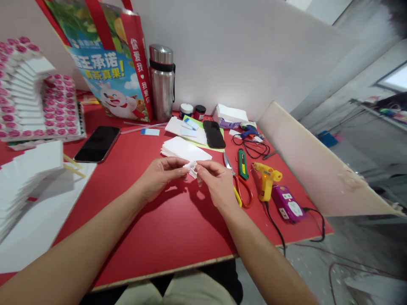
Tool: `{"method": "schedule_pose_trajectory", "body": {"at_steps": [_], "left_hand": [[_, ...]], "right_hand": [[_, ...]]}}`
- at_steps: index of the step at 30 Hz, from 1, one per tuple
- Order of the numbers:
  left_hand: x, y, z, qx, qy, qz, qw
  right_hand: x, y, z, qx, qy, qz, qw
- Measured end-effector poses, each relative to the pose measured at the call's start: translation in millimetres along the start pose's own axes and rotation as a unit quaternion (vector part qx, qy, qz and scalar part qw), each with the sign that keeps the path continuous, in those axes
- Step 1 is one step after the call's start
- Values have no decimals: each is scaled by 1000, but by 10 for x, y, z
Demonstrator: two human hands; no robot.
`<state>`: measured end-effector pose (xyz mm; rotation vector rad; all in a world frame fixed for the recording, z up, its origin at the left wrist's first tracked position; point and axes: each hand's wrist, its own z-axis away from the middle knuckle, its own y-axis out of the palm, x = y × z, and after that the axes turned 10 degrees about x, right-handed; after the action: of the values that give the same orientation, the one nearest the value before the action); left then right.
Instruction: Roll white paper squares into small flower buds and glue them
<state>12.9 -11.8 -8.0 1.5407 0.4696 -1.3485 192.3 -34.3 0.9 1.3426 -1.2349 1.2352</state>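
Observation:
Between my two hands is a small piece of crumpled white paper (191, 168), perhaps tissue, held just above the red tabletop. The thumb and fingers of my left hand (161, 176) pinch its left side. My right hand (216, 181) pinches the other side, fingertips close to those of the left. Just beyond the fingers lies a stack of white paper strips (186, 148). Scissors (243, 190) with red and yellow handles lie beside my right hand, their handles partly covered by it.
A green utility knife (242, 164), a yellow glue gun (266, 180) and a purple power strip (288, 204) lie at right. Behind stand a steel flask (162, 84) and a shopping bag (114, 72). Phones (98, 144) and white folded-paper models (32, 178) occupy the left.

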Motion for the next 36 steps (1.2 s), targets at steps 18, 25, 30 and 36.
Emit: {"method": "schedule_pose_trajectory", "body": {"at_steps": [18,25,30,36], "left_hand": [[-11,39,-15,29,9,89,996],[4,50,-34,33,13,108,994],[14,68,-38,29,17,109,993],[21,79,-36,29,17,113,993]], "right_hand": [[-51,-43,-57,47,-44,-26,998],[-40,-47,-44,43,-65,-8,997],[-14,-53,-17,44,-83,34,995],[6,-58,-4,38,-105,86,990]]}}
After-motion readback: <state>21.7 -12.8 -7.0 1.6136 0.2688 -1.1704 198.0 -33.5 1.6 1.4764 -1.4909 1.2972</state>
